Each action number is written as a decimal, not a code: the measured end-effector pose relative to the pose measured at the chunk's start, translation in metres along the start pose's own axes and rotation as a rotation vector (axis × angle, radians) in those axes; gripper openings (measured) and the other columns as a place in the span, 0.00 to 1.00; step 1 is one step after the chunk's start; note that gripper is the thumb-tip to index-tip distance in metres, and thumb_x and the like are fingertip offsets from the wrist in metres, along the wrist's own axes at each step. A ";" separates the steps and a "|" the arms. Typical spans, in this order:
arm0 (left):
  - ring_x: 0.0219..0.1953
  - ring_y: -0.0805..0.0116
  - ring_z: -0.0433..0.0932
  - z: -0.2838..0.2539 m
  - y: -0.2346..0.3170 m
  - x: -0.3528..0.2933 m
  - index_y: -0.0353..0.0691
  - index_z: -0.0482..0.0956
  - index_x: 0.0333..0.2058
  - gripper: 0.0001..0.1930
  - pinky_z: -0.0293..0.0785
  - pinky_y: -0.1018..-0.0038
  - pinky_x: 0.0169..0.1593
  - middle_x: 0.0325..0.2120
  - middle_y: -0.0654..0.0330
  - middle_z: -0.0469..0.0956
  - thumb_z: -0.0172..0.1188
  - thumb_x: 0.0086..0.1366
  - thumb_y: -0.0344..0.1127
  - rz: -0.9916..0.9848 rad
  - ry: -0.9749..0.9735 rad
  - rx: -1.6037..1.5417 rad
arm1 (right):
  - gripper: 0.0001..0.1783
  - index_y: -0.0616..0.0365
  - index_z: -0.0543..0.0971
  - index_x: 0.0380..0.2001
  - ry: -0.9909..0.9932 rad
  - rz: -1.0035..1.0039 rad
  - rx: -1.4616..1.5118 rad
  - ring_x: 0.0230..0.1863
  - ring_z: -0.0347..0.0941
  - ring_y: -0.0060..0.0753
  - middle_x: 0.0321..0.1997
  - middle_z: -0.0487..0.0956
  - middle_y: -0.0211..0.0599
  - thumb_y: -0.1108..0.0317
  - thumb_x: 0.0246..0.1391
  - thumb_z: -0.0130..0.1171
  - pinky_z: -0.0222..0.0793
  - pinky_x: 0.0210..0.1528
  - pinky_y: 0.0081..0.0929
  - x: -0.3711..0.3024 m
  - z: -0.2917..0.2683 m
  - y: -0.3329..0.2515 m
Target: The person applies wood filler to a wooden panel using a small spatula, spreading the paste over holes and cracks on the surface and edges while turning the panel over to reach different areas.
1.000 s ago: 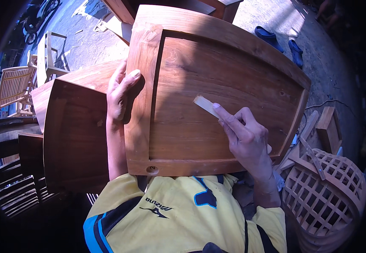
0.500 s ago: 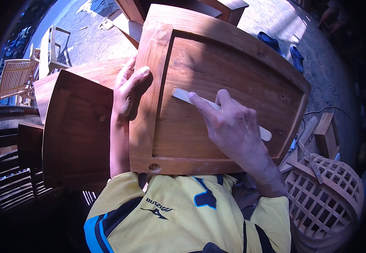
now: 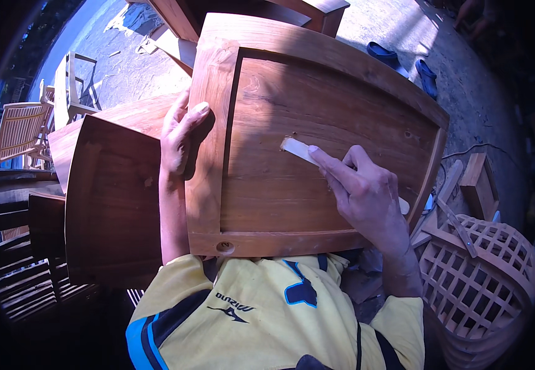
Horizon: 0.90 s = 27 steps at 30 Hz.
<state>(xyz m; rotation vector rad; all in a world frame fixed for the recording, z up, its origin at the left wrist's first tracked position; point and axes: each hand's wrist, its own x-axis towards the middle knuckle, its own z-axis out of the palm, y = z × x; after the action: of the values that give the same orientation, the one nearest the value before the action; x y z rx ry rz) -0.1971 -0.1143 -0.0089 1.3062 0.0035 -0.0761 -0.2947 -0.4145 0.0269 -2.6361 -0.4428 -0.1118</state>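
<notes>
A framed wooden panel [image 3: 212,80] with a recessed centre leans against my front, its lower edge at my yellow shirt. My left hand [image 3: 176,139] grips its left side, thumb on the front face and the other fingers partly hidden behind the edge. In my right hand [image 3: 366,194] is a flat, pale spatula-like stick [image 3: 301,150], its index finger stretched along it. The stick's squared tip touches the recessed face beside a small brownish smear [image 3: 285,142]. Its rounded far end pokes out past the hand.
Another curved dark wooden panel [image 3: 113,203] stands left of my forearm. Slatted chairs [image 3: 24,131] are farther left. Blue clogs [image 3: 383,55] lie on the floor beyond the panel. At right are a wooden box frame [image 3: 480,182] and a lattice wooden piece [image 3: 471,277].
My right hand has moved the stick right and slightly down across the recessed face. A brownish smear now shows at its tip. My left hand keeps its grip on the panel.
</notes>
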 end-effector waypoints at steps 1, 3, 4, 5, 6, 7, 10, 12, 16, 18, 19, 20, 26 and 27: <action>0.29 0.85 0.66 0.003 0.000 -0.001 0.31 0.59 0.71 0.32 0.65 0.84 0.37 0.29 0.71 0.70 0.55 0.71 0.28 -0.008 0.022 -0.001 | 0.22 0.42 0.81 0.59 -0.024 -0.035 0.010 0.26 0.78 0.35 0.30 0.70 0.37 0.71 0.61 0.62 0.78 0.26 0.37 0.004 0.004 -0.008; 0.29 0.85 0.65 0.014 0.004 -0.002 0.30 0.58 0.72 0.32 0.64 0.84 0.36 0.28 0.71 0.69 0.55 0.71 0.28 -0.041 0.085 -0.047 | 0.22 0.43 0.81 0.59 0.000 -0.076 0.004 0.27 0.79 0.36 0.31 0.71 0.39 0.72 0.61 0.61 0.79 0.26 0.37 0.015 0.014 -0.021; 0.29 0.85 0.65 0.010 0.003 -0.002 0.30 0.58 0.72 0.32 0.64 0.84 0.36 0.28 0.71 0.69 0.55 0.71 0.28 -0.037 0.087 -0.044 | 0.22 0.44 0.81 0.58 0.021 -0.114 -0.005 0.28 0.80 0.37 0.32 0.71 0.40 0.73 0.61 0.60 0.80 0.26 0.36 0.022 0.018 -0.027; 0.29 0.85 0.65 0.005 -0.001 -0.001 0.30 0.57 0.72 0.32 0.64 0.84 0.36 0.29 0.71 0.69 0.55 0.71 0.28 -0.024 0.041 -0.036 | 0.23 0.45 0.80 0.58 0.025 -0.126 -0.046 0.30 0.82 0.39 0.34 0.72 0.43 0.74 0.60 0.58 0.82 0.28 0.36 0.027 0.019 -0.032; 0.29 0.85 0.65 0.002 -0.004 0.001 0.29 0.57 0.72 0.33 0.64 0.84 0.36 0.29 0.71 0.69 0.55 0.71 0.28 -0.012 -0.008 -0.029 | 0.23 0.45 0.80 0.58 0.027 -0.118 -0.048 0.30 0.82 0.39 0.34 0.72 0.43 0.74 0.60 0.58 0.82 0.28 0.36 0.028 0.020 -0.035; 0.29 0.85 0.65 -0.001 -0.004 0.001 0.29 0.57 0.72 0.33 0.64 0.84 0.36 0.29 0.71 0.69 0.55 0.71 0.28 -0.007 -0.007 -0.011 | 0.22 0.43 0.81 0.58 0.049 -0.111 -0.089 0.27 0.79 0.37 0.31 0.71 0.39 0.71 0.60 0.62 0.78 0.26 0.37 0.028 0.021 -0.036; 0.32 0.83 0.67 0.006 0.000 -0.007 0.30 0.59 0.71 0.32 0.67 0.83 0.40 0.31 0.70 0.70 0.55 0.71 0.28 -0.034 0.154 -0.027 | 0.22 0.42 0.82 0.58 -0.003 -0.069 -0.149 0.27 0.80 0.37 0.31 0.71 0.39 0.71 0.60 0.62 0.79 0.26 0.37 0.022 0.011 -0.024; 0.33 0.83 0.68 0.000 0.001 -0.006 0.30 0.60 0.71 0.31 0.69 0.82 0.43 0.33 0.69 0.71 0.55 0.71 0.28 -0.015 0.104 0.010 | 0.23 0.43 0.80 0.58 -0.068 -0.029 -0.165 0.31 0.82 0.38 0.34 0.72 0.42 0.74 0.60 0.58 0.82 0.28 0.37 0.013 0.004 -0.012; 0.34 0.83 0.69 -0.007 -0.005 0.001 0.31 0.61 0.70 0.30 0.70 0.82 0.45 0.34 0.69 0.72 0.55 0.71 0.29 -0.004 0.016 0.045 | 0.20 0.40 0.82 0.57 -0.032 0.071 -0.184 0.27 0.81 0.37 0.32 0.72 0.38 0.69 0.63 0.61 0.80 0.27 0.36 -0.002 0.001 0.010; 0.36 0.82 0.71 -0.001 -0.004 0.001 0.32 0.60 0.71 0.31 0.72 0.81 0.46 0.35 0.68 0.74 0.55 0.71 0.29 -0.031 0.034 0.060 | 0.19 0.40 0.83 0.57 -0.021 0.089 -0.117 0.26 0.80 0.36 0.30 0.71 0.37 0.66 0.63 0.63 0.78 0.26 0.36 -0.010 -0.001 0.021; 0.37 0.81 0.72 0.000 -0.004 0.000 0.33 0.60 0.71 0.31 0.72 0.80 0.48 0.37 0.68 0.74 0.55 0.71 0.29 -0.042 0.090 0.065 | 0.19 0.40 0.83 0.57 -0.016 0.107 -0.118 0.26 0.80 0.36 0.30 0.71 0.37 0.66 0.63 0.63 0.78 0.26 0.36 -0.016 -0.001 0.026; 0.39 0.81 0.74 -0.001 -0.003 -0.001 0.33 0.60 0.72 0.32 0.73 0.80 0.49 0.38 0.67 0.75 0.55 0.72 0.30 -0.052 0.156 0.069 | 0.20 0.40 0.83 0.58 -0.011 0.122 -0.114 0.25 0.79 0.35 0.29 0.70 0.36 0.66 0.63 0.64 0.77 0.26 0.36 -0.022 0.000 0.031; 0.55 0.70 0.78 -0.044 -0.023 0.005 0.33 0.57 0.73 0.33 0.73 0.70 0.62 0.52 0.56 0.79 0.56 0.72 0.31 0.000 0.124 0.116 | 0.24 0.40 0.82 0.59 0.112 0.229 0.070 0.23 0.73 0.32 0.28 0.69 0.35 0.71 0.60 0.66 0.70 0.26 0.36 -0.053 0.003 0.040; 0.56 0.68 0.78 -0.043 -0.023 0.005 0.32 0.57 0.73 0.33 0.73 0.69 0.63 0.53 0.54 0.79 0.55 0.72 0.31 0.012 0.133 0.143 | 0.27 0.40 0.82 0.60 0.144 0.217 0.132 0.23 0.71 0.32 0.27 0.70 0.36 0.74 0.58 0.66 0.67 0.26 0.37 -0.053 0.009 0.036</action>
<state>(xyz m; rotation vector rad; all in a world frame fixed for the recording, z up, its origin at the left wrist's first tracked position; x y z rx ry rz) -0.1913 -0.0786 -0.0424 1.4524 0.1053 0.0220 -0.3333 -0.4563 -0.0045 -2.5062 -0.1109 -0.1946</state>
